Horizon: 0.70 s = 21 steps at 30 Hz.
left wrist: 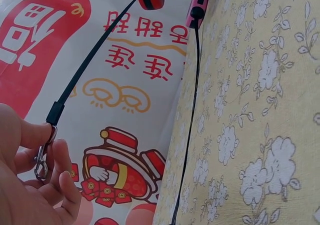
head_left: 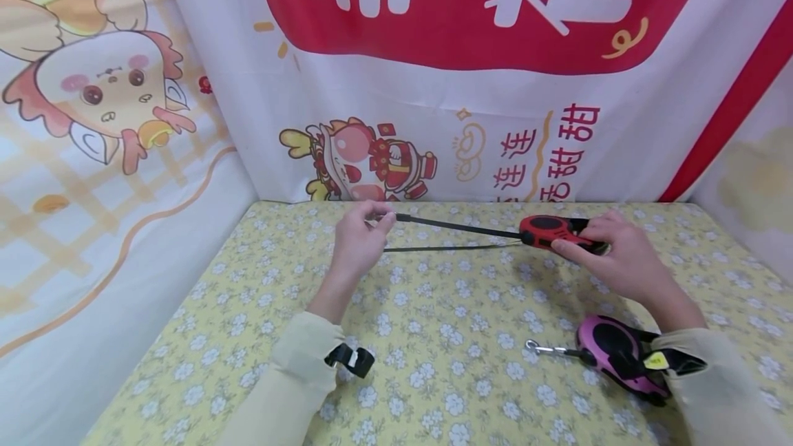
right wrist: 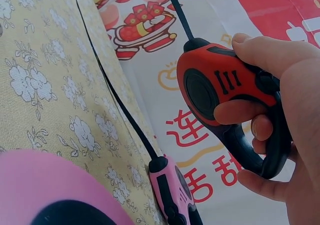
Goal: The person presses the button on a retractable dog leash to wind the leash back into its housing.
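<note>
My right hand (head_left: 626, 263) grips the black handle of a red retractable dog leash (head_left: 548, 231), fingers curled through its loop. A flat black strap (head_left: 461, 226) runs from its nozzle to my left hand (head_left: 359, 239), held above the table. In the left wrist view, my left thumb and fingers pinch the leash's metal snap hook (left wrist: 42, 167). A pink retractable leash (right wrist: 175, 190) lies behind the red one, its dark cord (head_left: 446, 248) drawn out leftward; in the head view its body is mostly hidden. Another pink leash (head_left: 610, 343) lies by my right forearm.
The nearer pink leash has a metal clip (head_left: 548, 348) pointing left. A yellow floral cloth (head_left: 421, 336) covers the table. A printed red and white cloth (head_left: 458, 88) hangs at the back edge, and a patterned cloth (head_left: 111, 226) hangs at the left.
</note>
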Motion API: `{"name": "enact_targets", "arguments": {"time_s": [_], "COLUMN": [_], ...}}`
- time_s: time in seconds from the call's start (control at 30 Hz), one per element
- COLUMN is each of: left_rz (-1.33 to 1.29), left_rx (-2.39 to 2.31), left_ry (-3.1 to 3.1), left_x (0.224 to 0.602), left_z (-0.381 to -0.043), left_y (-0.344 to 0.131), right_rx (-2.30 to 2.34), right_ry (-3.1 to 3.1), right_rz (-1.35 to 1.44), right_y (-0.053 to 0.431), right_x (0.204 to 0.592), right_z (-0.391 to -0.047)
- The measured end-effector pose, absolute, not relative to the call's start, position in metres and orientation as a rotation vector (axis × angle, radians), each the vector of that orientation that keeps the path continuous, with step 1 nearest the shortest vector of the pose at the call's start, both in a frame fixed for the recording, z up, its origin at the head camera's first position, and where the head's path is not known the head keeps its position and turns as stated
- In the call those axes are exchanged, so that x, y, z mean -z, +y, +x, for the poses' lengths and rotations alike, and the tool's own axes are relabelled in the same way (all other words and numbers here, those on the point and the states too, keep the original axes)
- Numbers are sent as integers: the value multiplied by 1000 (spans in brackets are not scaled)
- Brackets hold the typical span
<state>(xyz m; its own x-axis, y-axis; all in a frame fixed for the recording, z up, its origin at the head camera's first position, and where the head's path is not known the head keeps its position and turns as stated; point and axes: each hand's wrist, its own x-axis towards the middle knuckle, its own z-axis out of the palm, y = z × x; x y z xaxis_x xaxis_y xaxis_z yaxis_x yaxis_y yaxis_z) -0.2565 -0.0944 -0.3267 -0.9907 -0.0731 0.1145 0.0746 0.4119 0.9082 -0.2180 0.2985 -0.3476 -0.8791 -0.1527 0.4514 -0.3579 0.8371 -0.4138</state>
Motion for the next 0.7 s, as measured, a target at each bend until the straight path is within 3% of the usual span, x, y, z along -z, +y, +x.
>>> {"name": "enact_targets", "arguments": {"time_s": [0.7], "left_rz": [-82], "left_rx": [1568], "left_ry": [-2486], "left_x": [334], "left_z": [-256], "left_y": [-93], "right_rx": [-678], "right_ry": [-2611], "right_rz": [419], "right_y": [297], "right_x": [351], "right_z": [-220]}}
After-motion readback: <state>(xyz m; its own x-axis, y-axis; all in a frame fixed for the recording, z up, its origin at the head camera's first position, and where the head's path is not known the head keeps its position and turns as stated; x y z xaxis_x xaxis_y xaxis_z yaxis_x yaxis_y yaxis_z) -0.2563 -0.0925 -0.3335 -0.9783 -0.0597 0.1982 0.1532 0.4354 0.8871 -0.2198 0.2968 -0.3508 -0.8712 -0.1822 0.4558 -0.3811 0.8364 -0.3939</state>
